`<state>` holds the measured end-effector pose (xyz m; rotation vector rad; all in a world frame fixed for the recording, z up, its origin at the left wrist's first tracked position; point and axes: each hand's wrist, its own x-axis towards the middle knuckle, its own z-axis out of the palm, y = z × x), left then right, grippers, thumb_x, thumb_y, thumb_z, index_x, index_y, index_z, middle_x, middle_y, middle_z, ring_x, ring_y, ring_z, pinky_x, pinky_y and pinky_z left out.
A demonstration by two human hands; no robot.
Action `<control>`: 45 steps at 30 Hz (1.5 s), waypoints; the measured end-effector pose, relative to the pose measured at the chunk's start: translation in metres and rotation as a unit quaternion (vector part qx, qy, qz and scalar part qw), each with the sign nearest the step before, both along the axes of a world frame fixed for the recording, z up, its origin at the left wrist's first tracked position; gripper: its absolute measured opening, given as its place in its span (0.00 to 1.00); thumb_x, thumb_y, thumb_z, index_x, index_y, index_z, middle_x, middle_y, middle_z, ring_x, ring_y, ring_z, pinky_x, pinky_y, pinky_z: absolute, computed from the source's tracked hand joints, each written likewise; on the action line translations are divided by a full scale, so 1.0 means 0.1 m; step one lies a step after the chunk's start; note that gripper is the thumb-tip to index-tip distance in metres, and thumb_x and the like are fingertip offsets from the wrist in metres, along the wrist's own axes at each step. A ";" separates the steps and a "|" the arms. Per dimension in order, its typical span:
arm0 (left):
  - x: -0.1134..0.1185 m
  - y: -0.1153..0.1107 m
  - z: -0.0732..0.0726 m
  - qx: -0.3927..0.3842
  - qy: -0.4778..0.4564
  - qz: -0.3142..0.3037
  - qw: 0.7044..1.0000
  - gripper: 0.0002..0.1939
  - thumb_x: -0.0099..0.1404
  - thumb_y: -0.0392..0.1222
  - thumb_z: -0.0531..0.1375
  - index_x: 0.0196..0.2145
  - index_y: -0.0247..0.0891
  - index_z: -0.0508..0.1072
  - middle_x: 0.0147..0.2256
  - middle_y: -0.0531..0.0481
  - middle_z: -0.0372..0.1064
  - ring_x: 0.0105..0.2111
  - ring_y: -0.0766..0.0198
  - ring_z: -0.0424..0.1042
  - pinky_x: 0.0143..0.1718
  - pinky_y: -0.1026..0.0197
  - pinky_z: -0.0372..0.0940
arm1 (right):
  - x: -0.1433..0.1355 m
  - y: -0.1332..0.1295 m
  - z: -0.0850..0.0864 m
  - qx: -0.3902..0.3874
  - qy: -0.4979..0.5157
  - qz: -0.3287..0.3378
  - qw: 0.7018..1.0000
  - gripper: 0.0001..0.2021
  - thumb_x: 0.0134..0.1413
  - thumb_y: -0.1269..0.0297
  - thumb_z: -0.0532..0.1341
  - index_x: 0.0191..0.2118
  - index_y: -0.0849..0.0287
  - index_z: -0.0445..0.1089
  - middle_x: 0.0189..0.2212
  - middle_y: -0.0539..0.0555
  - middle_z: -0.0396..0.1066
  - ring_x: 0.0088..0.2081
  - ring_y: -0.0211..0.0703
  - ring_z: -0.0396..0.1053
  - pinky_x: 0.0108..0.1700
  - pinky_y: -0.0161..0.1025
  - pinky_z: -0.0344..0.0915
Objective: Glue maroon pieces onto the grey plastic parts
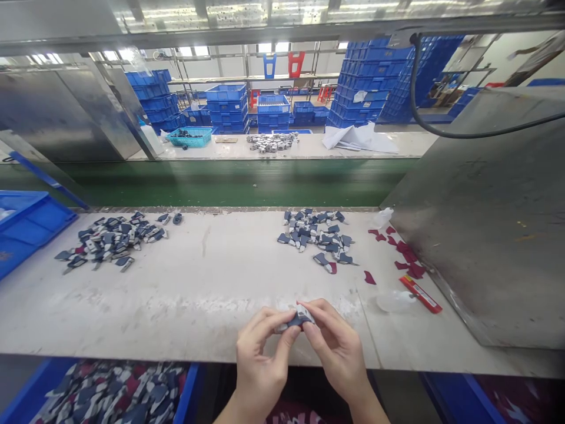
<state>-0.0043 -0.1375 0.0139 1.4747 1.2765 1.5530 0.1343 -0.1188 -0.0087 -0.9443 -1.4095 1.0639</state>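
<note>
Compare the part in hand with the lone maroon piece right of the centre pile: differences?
Colour: held part mostly dark blue and light grey; maroon piece a single dark red.
Shape: held part chunky; maroon piece looks thin.
Pose: held part pinched; maroon piece loose, flat on the tabletop.
Shared: both small.

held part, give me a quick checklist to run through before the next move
1. Held part pinched by both hands: ok, the fingertips of the left hand and right hand are on it.
2. Held part complete: cannot tell, the fingers cover much of it.
3. Left pile and right pile kept apart: ok, there is a gap between them.
4. Maroon pieces all together: not ok, they lie scattered at the right.
5. Translucent bottle upright: not ok, it lies on its side by the red packet.
</note>
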 end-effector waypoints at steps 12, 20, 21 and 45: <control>0.01 0.05 -0.14 0.090 0.041 0.032 0.995 0.16 0.61 0.25 0.63 0.44 0.40 0.80 0.31 0.49 0.76 0.29 0.65 0.76 0.31 0.66 0.74 | -0.07 0.05 -0.03 -0.092 0.043 0.026 0.994 0.12 0.61 0.56 0.63 0.45 0.54 0.78 0.37 0.56 0.73 0.40 0.45 0.72 0.42 0.39 0.72; -0.04 0.05 -0.24 0.124 0.108 -0.019 0.986 0.24 0.63 0.22 0.59 0.53 0.41 0.75 0.37 0.46 0.74 0.36 0.62 0.77 0.36 0.65 0.74 | -0.13 0.09 -0.07 -0.128 0.104 -0.031 0.986 0.12 0.53 0.53 0.68 0.34 0.56 0.78 0.27 0.53 0.73 0.30 0.42 0.72 0.34 0.36 0.71; -0.05 0.06 -0.26 0.130 0.118 -0.026 0.984 0.25 0.64 0.22 0.59 0.55 0.41 0.74 0.37 0.45 0.74 0.37 0.62 0.77 0.36 0.65 0.74 | -0.14 0.10 -0.08 -0.144 0.114 -0.028 0.983 0.12 0.52 0.52 0.69 0.34 0.57 0.78 0.27 0.53 0.74 0.30 0.42 0.72 0.34 0.36 0.71; -0.22 0.05 -0.06 -0.191 -0.072 -0.121 0.971 0.10 0.68 0.45 0.60 0.36 0.37 0.79 0.31 0.48 0.74 0.29 0.64 0.73 0.31 0.64 0.69 | 0.05 0.21 -0.06 0.389 -0.269 -0.100 0.875 0.17 0.55 0.82 0.58 0.40 0.51 0.76 0.32 0.53 0.72 0.42 0.47 0.65 0.46 0.47 0.68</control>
